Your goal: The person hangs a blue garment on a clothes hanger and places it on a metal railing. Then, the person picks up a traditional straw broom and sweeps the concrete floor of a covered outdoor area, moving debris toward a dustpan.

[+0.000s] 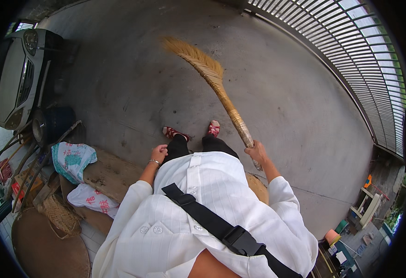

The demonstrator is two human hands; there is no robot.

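My right hand point(257, 152) is closed round the lower end of a straw broom point(219, 90). The handle is wrapped in shiny tape, and its butt pokes out below my fist. From there the broom slants up and to the left, its golden bristles fanned out above the grey concrete floor. Whether the bristle tips touch the floor I cannot tell. My left hand point(159, 153), with a bracelet at the wrist, hangs by my left thigh. Its fingers are curled in, and nothing shows in them.
A light-coloured car point(20, 78) stands at the far left, a dark bucket point(54, 125) near it. Plastic sacks point(75, 160) lie on a wooden board point(108, 173) beside a woven basket point(61, 215). Metal railings point(351, 51) curve along the right. A small stool point(367, 206) sits at lower right.
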